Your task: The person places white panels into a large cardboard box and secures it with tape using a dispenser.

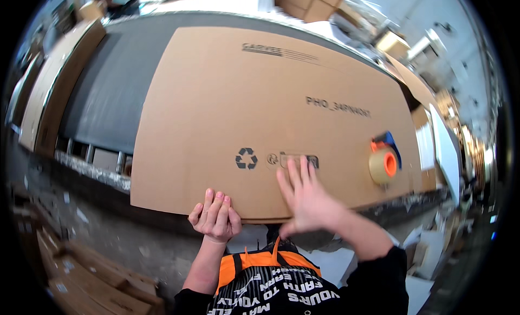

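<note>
At the near edge, the cardboard sheet is gripped by the left hand; the right hand is laid open, flat on it. Sheet's long axis runs left-right across the tabletop. Tape dispenser lies right of the right hand.

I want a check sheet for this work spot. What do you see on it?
Surface: grey table, mostly covered.
Job's things: big flat cardboard sheet lying on the table, near edge overhanging.
Clutter: tape dispenser with an orange core, on the sheet's right side.
Hands: left hand curled over the sheet's near edge; right hand open, fingers spread, over the sheet.
Cables: nothing seen.
Surroundings: cardboard stacks on the floor lower left, boxes beyond the table.
</note>
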Available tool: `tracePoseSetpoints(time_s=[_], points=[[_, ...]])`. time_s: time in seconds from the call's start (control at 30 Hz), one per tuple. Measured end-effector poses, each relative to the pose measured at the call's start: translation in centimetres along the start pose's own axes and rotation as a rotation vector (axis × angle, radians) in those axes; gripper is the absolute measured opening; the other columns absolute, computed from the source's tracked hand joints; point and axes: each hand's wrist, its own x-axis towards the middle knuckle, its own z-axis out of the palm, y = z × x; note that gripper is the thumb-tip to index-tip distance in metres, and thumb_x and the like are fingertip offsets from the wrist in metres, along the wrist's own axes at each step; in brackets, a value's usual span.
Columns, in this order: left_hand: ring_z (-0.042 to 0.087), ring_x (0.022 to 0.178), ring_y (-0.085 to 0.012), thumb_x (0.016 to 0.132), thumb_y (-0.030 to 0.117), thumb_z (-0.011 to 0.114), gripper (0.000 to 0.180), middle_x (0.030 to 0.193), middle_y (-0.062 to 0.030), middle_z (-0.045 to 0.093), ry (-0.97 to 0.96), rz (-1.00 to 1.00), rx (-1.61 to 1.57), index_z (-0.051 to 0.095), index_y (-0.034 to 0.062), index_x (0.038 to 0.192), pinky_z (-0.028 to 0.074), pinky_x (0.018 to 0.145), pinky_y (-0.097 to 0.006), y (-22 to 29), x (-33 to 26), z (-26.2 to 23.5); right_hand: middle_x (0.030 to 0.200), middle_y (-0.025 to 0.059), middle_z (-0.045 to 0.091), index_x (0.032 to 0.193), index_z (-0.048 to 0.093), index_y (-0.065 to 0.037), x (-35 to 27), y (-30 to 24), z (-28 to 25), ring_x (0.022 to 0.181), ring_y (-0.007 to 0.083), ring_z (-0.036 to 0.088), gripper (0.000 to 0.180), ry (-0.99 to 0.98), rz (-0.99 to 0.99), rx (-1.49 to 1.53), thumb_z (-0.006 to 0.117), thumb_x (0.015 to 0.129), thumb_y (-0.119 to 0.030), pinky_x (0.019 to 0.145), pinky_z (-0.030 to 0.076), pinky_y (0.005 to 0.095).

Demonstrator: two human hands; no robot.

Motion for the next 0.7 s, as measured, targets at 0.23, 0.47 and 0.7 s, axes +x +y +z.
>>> tracePoseSetpoints(time_s=[0.23,0.47,0.7], points=[[0.058,0.124,-0.0269,0.072,0.042,0.079,0.055,0.125,-0.0116,0.064,-0.863,0.144,-0.097,0.069,0.0041,0.111,0.036,0.102,-0.037,1.7,7.0,-4.9,0.130,0.0415,0.052,0.134,0.049,0.014,-4.5,-3.9,10.5,0.118,0.0626,0.052,0.069,0.515,0.206,-0.078,0.068,0.073,-0.013,0.103,0.041,0.0650],[0.012,0.149,-0.0462,0.066,0.055,0.080,0.115,0.162,-0.0176,0.021,-1.094,0.775,-0.065,0.026,0.0077,0.155,0.010,0.123,-0.055,3.8,8.7,-0.7,0.118,0.0285,0.066,0.126,0.060,0.006,-3.9,-3.9,10.9,0.110,0.0451,0.065,0.056,0.720,0.231,-0.189,0.068,0.074,-0.015,0.095,0.052,0.0499],[0.012,0.149,-0.0479,0.067,0.051,0.079,0.109,0.163,-0.0141,0.022,-1.131,0.720,-0.039,0.028,0.0124,0.156,0.012,0.124,-0.055,3.4,8.3,-0.8,0.114,0.0190,0.064,0.125,0.057,-0.001,-13.3,13.7,7.9,0.108,0.0384,0.059,0.054,1.324,0.887,-0.005,0.071,0.075,-0.016,0.092,0.049,0.0459]])
